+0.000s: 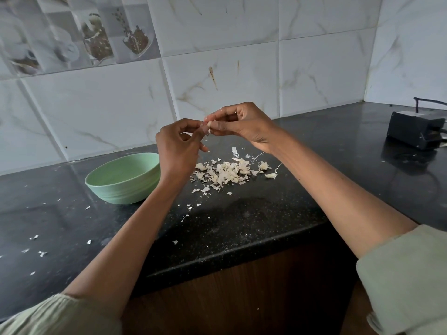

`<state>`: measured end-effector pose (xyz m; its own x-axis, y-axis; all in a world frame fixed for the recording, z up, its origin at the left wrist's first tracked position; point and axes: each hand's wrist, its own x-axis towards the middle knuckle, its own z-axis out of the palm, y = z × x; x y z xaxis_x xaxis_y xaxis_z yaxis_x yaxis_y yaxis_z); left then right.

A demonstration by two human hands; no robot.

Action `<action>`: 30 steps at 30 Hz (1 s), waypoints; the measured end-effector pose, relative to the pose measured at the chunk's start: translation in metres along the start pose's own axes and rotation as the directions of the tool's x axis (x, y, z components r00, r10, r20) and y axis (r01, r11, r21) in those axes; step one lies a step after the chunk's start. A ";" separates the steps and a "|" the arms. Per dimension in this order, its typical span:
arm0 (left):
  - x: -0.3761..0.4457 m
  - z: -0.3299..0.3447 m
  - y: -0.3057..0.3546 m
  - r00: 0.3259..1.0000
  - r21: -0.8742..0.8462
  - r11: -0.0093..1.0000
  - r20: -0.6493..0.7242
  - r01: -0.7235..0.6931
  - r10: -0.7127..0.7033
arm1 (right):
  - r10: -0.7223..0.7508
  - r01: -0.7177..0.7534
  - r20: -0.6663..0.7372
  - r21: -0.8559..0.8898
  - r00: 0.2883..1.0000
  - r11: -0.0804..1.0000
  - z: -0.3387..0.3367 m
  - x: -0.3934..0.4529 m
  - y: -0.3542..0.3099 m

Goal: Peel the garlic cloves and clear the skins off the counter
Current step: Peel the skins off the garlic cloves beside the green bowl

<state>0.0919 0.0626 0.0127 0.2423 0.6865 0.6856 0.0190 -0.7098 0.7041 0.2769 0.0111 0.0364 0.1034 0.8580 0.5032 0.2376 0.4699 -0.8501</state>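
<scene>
Both hands are raised above the pile of garlic skins on the black surface. The left hand and right hand pinch one garlic clove between them, fingers curled tight on it. A green bowl sits just left of the pile.

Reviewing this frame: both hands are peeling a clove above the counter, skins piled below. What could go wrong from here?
1. The garlic clove is pinched only at the fingertips of the left hand and right hand, in mid-air; it might slip and drop onto the skin pile.
2. Loose skin flakes already lie scattered near the counter's front edge; clearing could sweep some over it.
3. The green bowl sits close beside the left forearm and could be nudged.
</scene>
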 end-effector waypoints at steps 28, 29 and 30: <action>-0.002 -0.001 0.001 0.998 -0.036 0.998 -0.005 0.059 -0.060 | -0.197 0.150 -0.103 -0.348 0.975 0.925 0.006 0.003 0.004; -0.003 -0.001 0.001 0.999 -0.024 0.998 -0.011 0.053 -0.053 | -0.197 0.150 -0.102 -0.355 0.975 0.923 0.006 0.003 0.003; -0.003 -0.001 0.001 0.999 -0.007 0.999 -0.019 0.045 -0.045 | -0.198 0.150 -0.101 -0.357 0.975 0.922 0.006 0.003 0.003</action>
<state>0.0902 0.0600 0.0119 0.2226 0.7208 0.6565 0.0227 -0.6770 0.7356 0.2717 0.0159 0.0342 0.1511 0.7228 0.6744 0.5794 0.4880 -0.6528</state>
